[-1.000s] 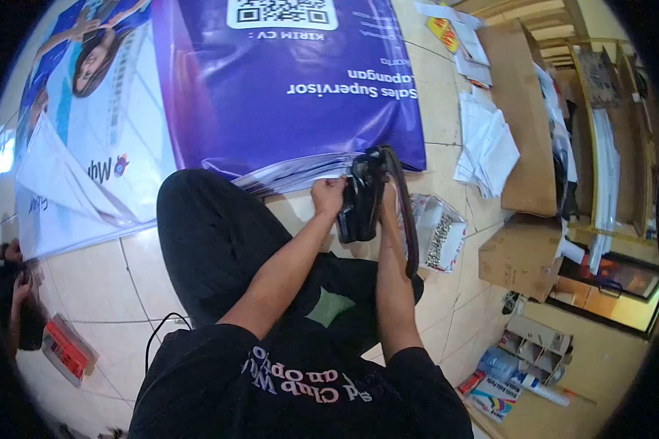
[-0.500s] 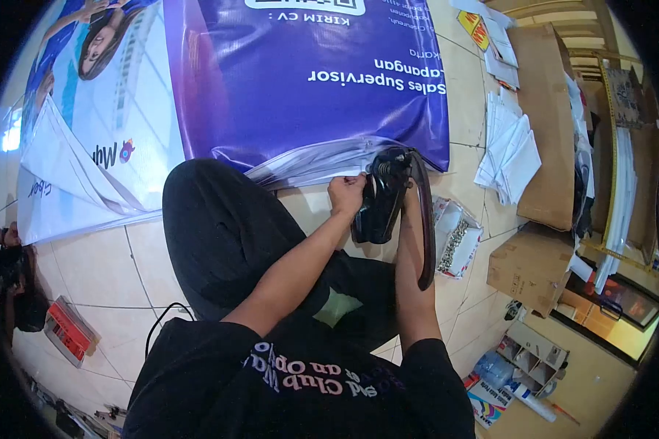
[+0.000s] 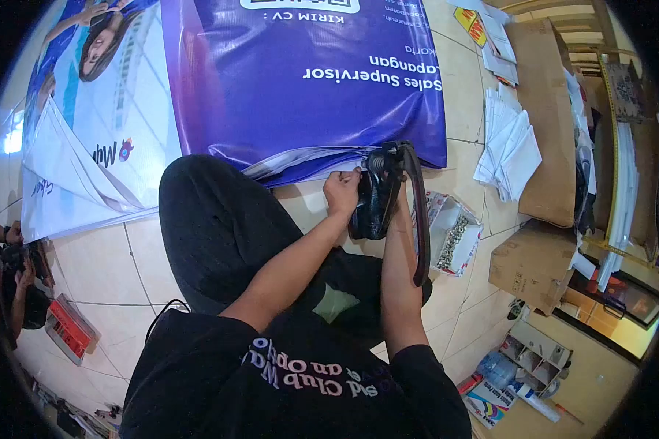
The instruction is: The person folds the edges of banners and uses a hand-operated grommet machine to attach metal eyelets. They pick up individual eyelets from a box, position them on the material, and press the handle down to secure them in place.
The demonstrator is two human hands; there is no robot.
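Observation:
A black hand-lever press (image 3: pixel 371 208), which looks like an eyelet press, stands at the edge of the purple printed banner (image 3: pixel 300 110). Its long curved lever (image 3: pixel 419 219) points back towards me. The banner's white underside shows where the near edge is folded and bunched up to the press head. My left hand (image 3: pixel 342 192) is closed, its fingertips pinching the banner edge just left of the press head. My right hand (image 3: pixel 403 192) is mostly hidden behind the press and lever, so its fingers do not show.
An open box of small metal eyelets (image 3: pixel 454 241) lies right of my right forearm. Beyond it are folded white sheets (image 3: pixel 509 150) and cardboard boxes (image 3: pixel 538 124). A second, white banner (image 3: pixel 110 175) spreads at left. Another person's arms (image 3: pixel 18 278) show at far left, near a red box (image 3: pixel 72 329).
The press and both my hands have shifted slightly up and left in view, and the banner's fold looks flatter. At far left, the other person's forearm has come into view.

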